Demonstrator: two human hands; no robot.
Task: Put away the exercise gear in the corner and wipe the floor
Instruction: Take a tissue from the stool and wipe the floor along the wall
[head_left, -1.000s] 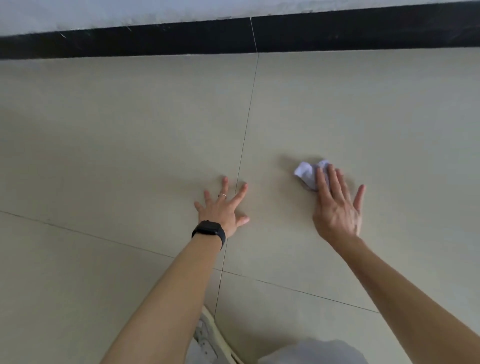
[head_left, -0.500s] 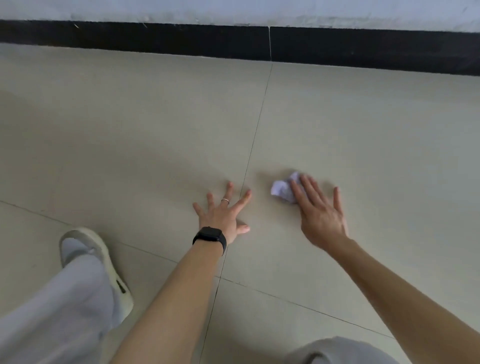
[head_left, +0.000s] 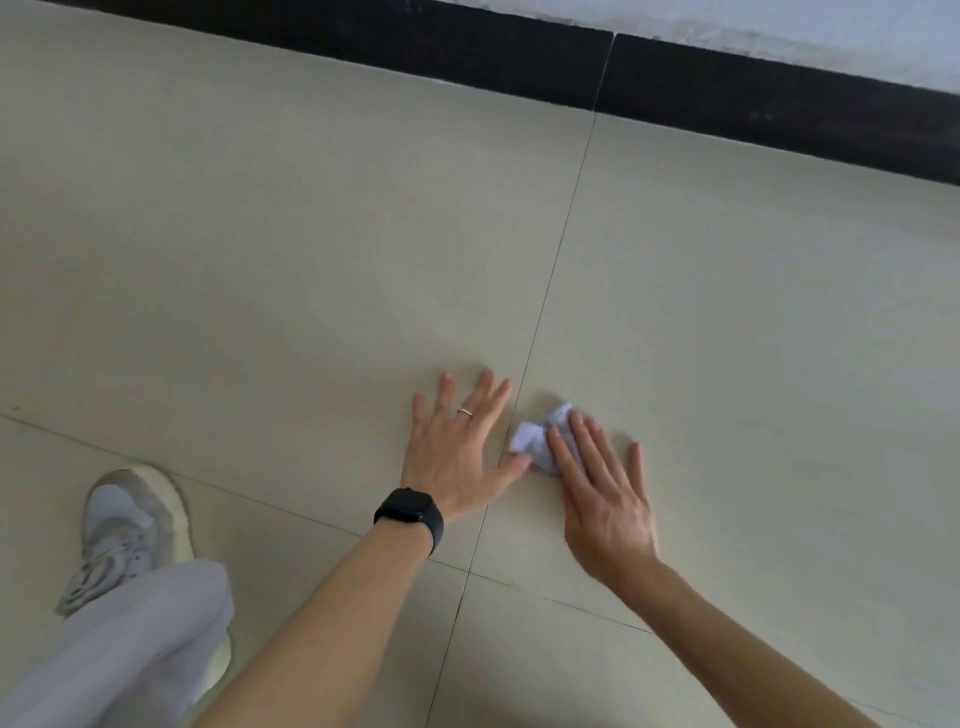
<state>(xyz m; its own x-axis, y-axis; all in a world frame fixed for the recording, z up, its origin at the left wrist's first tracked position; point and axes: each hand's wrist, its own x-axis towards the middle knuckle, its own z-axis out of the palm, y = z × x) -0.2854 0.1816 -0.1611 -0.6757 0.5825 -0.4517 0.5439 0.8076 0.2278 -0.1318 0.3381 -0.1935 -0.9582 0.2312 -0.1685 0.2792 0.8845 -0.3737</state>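
A crumpled white tissue (head_left: 540, 435) lies on the beige tiled floor (head_left: 291, 270), just right of a tile joint. My right hand (head_left: 605, 499) presses it down with straight fingers laid flat over it. My left hand (head_left: 457, 449) rests flat on the floor beside it, fingers spread, its thumb tip almost touching the tissue. A black watch sits on the left wrist and a ring on one finger. No exercise gear is in view.
A black skirting board (head_left: 753, 104) runs along the wall at the top. My left foot in a white sneaker (head_left: 130, 525) stands on the floor at lower left, with a light trouser leg (head_left: 130, 644) over it.
My right hand has slid the tissue leftward across the floor until it lies next to my left hand. My left foot has come into view at lower left.
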